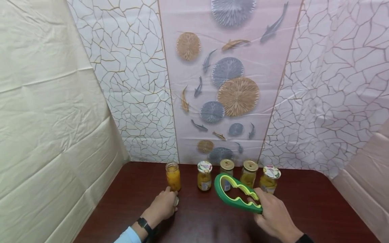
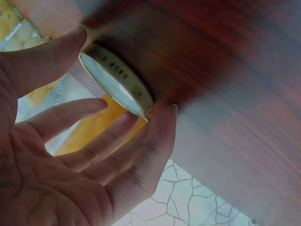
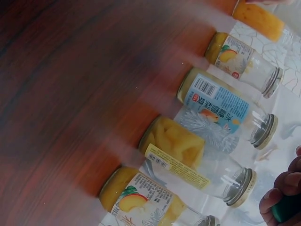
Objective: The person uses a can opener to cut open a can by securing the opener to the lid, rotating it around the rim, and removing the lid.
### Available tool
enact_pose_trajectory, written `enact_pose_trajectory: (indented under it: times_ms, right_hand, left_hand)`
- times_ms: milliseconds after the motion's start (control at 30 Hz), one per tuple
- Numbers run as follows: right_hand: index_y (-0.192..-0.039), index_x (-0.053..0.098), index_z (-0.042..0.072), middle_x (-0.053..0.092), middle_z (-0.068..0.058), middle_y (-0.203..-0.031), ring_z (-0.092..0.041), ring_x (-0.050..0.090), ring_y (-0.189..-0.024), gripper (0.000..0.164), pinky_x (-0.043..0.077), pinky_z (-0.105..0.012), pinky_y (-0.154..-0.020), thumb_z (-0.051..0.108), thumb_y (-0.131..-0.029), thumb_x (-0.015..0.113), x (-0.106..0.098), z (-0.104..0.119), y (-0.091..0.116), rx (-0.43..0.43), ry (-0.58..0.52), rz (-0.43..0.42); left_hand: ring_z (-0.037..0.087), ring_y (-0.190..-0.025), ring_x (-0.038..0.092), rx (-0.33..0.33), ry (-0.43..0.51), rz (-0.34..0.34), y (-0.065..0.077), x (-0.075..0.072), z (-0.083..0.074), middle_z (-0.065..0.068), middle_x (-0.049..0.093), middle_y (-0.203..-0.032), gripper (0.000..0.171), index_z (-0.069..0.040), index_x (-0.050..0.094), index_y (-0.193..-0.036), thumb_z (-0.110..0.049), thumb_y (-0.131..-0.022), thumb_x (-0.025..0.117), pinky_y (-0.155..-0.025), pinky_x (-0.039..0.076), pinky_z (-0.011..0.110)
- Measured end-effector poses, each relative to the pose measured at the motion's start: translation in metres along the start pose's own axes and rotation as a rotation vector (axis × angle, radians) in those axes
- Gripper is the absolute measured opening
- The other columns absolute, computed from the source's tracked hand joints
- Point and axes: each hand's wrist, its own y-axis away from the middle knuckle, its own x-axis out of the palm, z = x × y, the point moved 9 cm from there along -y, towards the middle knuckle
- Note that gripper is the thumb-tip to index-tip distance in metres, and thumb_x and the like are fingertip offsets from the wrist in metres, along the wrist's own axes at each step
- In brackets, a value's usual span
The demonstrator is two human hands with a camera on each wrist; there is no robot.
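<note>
In the left wrist view, my left hand (image 2: pixel 61 165) holds a jar lid (image 2: pixel 117 77) by its edge, between thumb and fingertips. The pale inner side of the lid faces the palm, and printing runs round its rim. Right by this hand (image 1: pixel 161 206) stands an unlidded glass jar (image 1: pixel 173 177) of orange fruit pieces. My right hand (image 1: pixel 273 214) grips the handle end of a green jar opener (image 1: pixel 238 203) with a scalloped yellow-green inner edge. The opener is raised in front of the lidded jars; only the curled fingers (image 3: pixel 287 188) and a bit of green appear in the right wrist view.
Along the back of the dark red table (image 1: pixel 200 219) stand a fruit jar with a patterned lid (image 1: pixel 204 177), two gold-lidded jars (image 3: pixel 216 108) (image 3: pixel 176 146), and another patterned-lid jar (image 1: pixel 268 180) at the right. A patterned curtain (image 1: pixel 146 101) hangs behind.
</note>
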Motion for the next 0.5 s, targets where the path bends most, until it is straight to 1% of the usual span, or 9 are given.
enact_pose_trajectory:
  times_ms: [67,133,233,300,367,467,500]
  right_hand:
    - [-0.101,0.059,0.021,0.055,0.014,-0.078,-0.007,0.051,-0.068,0.049,0.043,-0.031,-0.053,0.002,-0.058,0.072,-0.001,-0.001,0.000,-0.004,0.003,-0.006]
    - [-0.101,0.059,0.020,0.055,0.014,-0.078,-0.008,0.052,-0.068,0.048,0.043,-0.031,-0.053,0.002,-0.058,0.072,-0.002,-0.002,-0.001,-0.008,0.004,-0.011]
    - [-0.102,0.060,0.020,0.059,0.011,-0.080,-0.010,0.055,-0.070,0.048,0.045,-0.034,-0.054,0.002,-0.060,0.073,-0.004,-0.003,-0.002,-0.011,0.013,-0.023]
    - [-0.104,0.061,0.019,0.062,0.008,-0.084,-0.012,0.058,-0.073,0.045,0.049,-0.038,-0.057,0.003,-0.064,0.074,-0.006,-0.003,-0.003,-0.014,0.015,-0.033]
    - [-0.108,0.061,0.017,0.065,0.003,-0.090,-0.016,0.061,-0.080,0.042,0.052,-0.042,-0.063,0.005,-0.070,0.076,-0.008,-0.003,-0.004,-0.018,0.016,-0.039]
    - [-0.113,0.061,0.012,0.066,-0.001,-0.097,-0.021,0.062,-0.088,0.041,0.053,-0.047,-0.074,0.008,-0.076,0.076,-0.010,-0.004,-0.006,-0.020,0.014,-0.038]
    - [-0.115,0.061,0.011,0.066,-0.002,-0.100,-0.022,0.062,-0.091,0.042,0.052,-0.049,-0.077,0.007,-0.076,0.076,-0.010,-0.004,-0.007,-0.021,0.009,-0.034]
  left_hand:
    - [0.035,-0.085,0.063,-0.009,0.009,0.003,0.002,-0.001,0.001,0.021,0.060,-0.109,0.052,-0.002,0.070,-0.120,-0.022,-0.076,0.091,-0.069,0.058,0.053]
    - [0.037,-0.091,0.062,-0.022,0.026,0.021,0.005,-0.001,0.003,0.022,0.059,-0.112,0.066,-0.002,0.066,-0.129,-0.027,-0.074,0.093,-0.073,0.058,0.054]
    - [0.043,-0.109,0.057,-0.038,0.054,0.047,0.014,-0.001,0.003,0.026,0.055,-0.126,0.088,-0.004,0.055,-0.145,-0.034,-0.072,0.094,-0.085,0.054,0.060]
    - [0.047,-0.120,0.051,-0.038,0.080,0.041,0.023,-0.002,0.001,0.028,0.050,-0.135,0.098,-0.004,0.048,-0.150,-0.037,-0.070,0.095,-0.092,0.049,0.065]
    - [0.050,-0.127,0.046,-0.026,0.104,0.011,0.035,-0.005,-0.004,0.030,0.047,-0.140,0.102,-0.003,0.045,-0.152,-0.037,-0.070,0.095,-0.096,0.044,0.070]
    - [0.053,-0.130,0.042,0.007,0.137,-0.023,0.051,-0.009,-0.014,0.033,0.045,-0.142,0.097,0.001,0.047,-0.148,-0.037,-0.072,0.093,-0.095,0.042,0.074]
    - [0.053,-0.130,0.043,0.017,0.143,-0.027,0.055,-0.009,-0.017,0.033,0.045,-0.142,0.095,0.001,0.048,-0.147,-0.038,-0.073,0.092,-0.094,0.042,0.074]
